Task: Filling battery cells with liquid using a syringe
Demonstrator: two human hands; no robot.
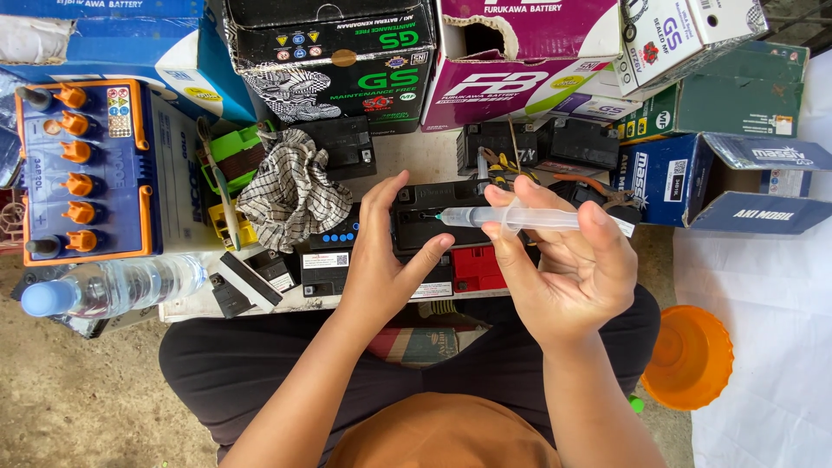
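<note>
Right hand (576,269) gripped syringe (529,218) over black battery (433,215); left hand (381,251), open, steadied it. Risk: tip slipping, spilling fluid.

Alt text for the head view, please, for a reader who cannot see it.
Seen from above, a seated person's right hand holds a clear syringe level, its tip at a small black battery steadied by the left hand. Around them lie a checked cloth, a plastic water bottle, an orange-capped blue battery and cardboard boxes.
</note>
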